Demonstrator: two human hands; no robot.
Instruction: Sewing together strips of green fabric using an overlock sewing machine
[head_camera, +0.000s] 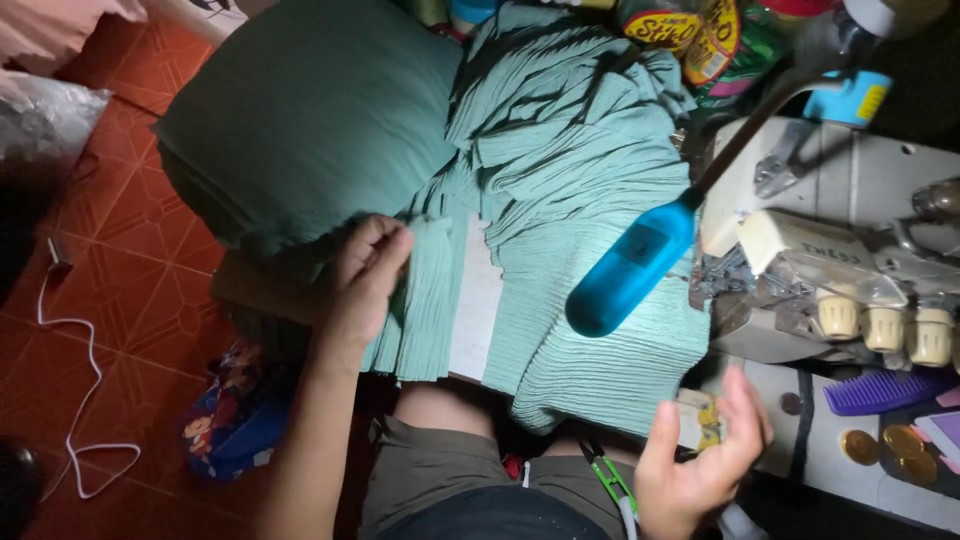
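This is a small home sewing workshop: a sewing machine (850, 290) with a blue lamp (630, 270), stacks of green fabric (560, 170), red floor tiles (130, 270).

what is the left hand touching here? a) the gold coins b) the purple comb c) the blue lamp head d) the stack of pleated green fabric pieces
d: the left hand rests with its fingers curled on the stack of pleated green fabric pieces, far from the purple plastic comb, the blue oblong lamp head and the round gold coins by the sewing machine.
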